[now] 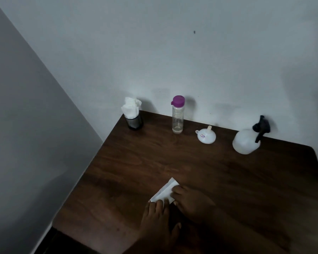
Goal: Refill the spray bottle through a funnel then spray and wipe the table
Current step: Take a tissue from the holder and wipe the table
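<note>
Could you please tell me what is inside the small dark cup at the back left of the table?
Crumpled white paper tissues stick out of the small dark cup; their lower parts and the cup's bottom are hidden.

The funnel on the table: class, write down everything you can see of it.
The funnel is small, white and looks like plastic. It rests mouth-down on the dark wooden table, its short spout pointing up and slightly tilted. A small tab with a hole juts from the rim on its left, and a small sticker sits on the cone. It stands near the wall, between the purple-capped bottle and the spray bottle, touching neither.
</note>
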`<state>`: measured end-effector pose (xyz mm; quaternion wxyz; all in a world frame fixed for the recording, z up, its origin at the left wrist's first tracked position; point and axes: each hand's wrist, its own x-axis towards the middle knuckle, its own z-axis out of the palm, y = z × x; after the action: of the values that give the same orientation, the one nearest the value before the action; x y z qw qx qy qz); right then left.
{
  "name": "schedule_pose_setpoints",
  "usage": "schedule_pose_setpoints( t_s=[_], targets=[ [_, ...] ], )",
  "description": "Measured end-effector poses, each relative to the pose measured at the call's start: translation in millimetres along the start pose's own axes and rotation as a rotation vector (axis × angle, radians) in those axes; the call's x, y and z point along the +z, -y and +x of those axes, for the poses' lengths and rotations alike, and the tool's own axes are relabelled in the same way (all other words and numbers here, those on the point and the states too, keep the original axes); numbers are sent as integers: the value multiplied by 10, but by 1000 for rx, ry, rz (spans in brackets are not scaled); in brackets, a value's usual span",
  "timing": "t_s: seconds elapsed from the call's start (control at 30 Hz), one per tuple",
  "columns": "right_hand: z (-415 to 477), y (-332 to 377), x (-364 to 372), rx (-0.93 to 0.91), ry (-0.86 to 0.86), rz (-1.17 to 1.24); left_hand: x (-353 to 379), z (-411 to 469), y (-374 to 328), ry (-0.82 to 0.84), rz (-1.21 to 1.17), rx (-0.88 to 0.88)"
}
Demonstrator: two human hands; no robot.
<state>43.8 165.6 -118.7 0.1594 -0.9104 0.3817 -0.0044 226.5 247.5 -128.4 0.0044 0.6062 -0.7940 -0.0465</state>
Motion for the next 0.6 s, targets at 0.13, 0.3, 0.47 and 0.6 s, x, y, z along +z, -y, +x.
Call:
schedule_pose_setpoints(
  t_s=[0.13,0.3,0.47,0.6],
  targets=[
    [-343,-174,-51,-9,14,-30,-12,96,-355,16,-3,53],
    [-797,-459,13,112,24,-53,-8,172,-772,81,-18,122],
    [-1216,-631,-63,194,-11,74,-14,231,-1183,93,-45,193],
    [-1503,-761,-202,252,-9,-63,21,303,-1500,123,-45,252]
  ],
)
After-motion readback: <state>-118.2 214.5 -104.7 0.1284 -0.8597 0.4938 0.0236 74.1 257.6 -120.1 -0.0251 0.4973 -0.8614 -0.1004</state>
